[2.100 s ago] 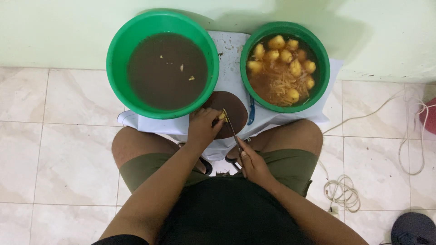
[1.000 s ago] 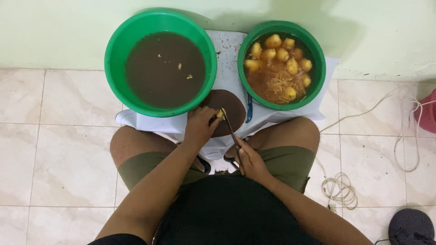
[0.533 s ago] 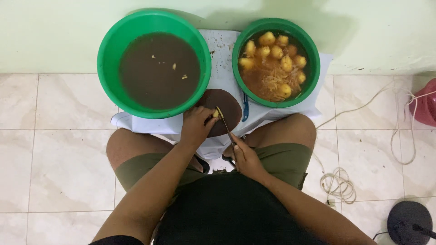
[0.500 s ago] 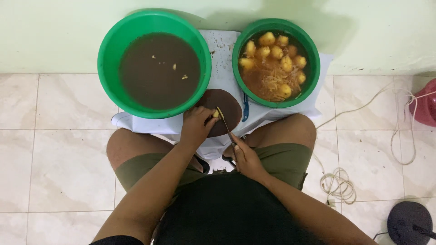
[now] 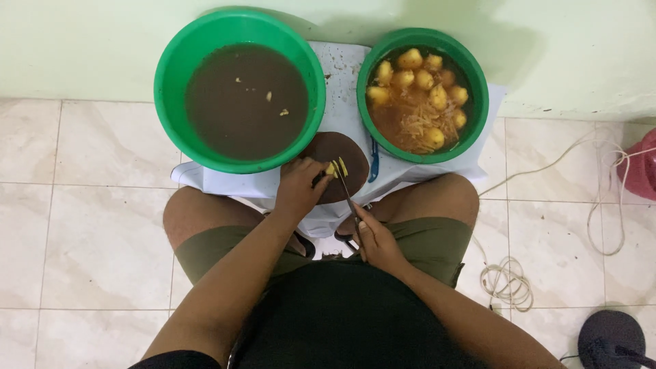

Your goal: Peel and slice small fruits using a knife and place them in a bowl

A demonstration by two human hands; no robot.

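Note:
My left hand point(image 5: 301, 186) presses a small yellow potato piece point(image 5: 337, 167) onto a round dark cutting board point(image 5: 345, 150). A knife point(image 5: 347, 193) is gripped in my right hand point(image 5: 374, 239), its blade angled up to the potato piece. Beyond the board stand two green basins on a white sheet point(image 5: 342, 72). The large left basin point(image 5: 172, 82) holds murky brown water with a few floating bits. Peeled yellow potatoes point(image 5: 427, 78) and shreds sit in brownish water in the smaller right basin point(image 5: 478, 109).
I sit on a tiled floor point(image 5: 82, 225) facing a pale green wall point(image 5: 82, 41). A blue-handled tool point(image 5: 373, 164) lies beside the board. White cord coils point(image 5: 507, 287) on the right. A pink object point(image 5: 640, 167) and a dark round object point(image 5: 609, 339) sit at the right edge.
The view has drifted slightly, shifting the basins in frame. Both hands stay at the cutting board with the knife working on the potato piece.

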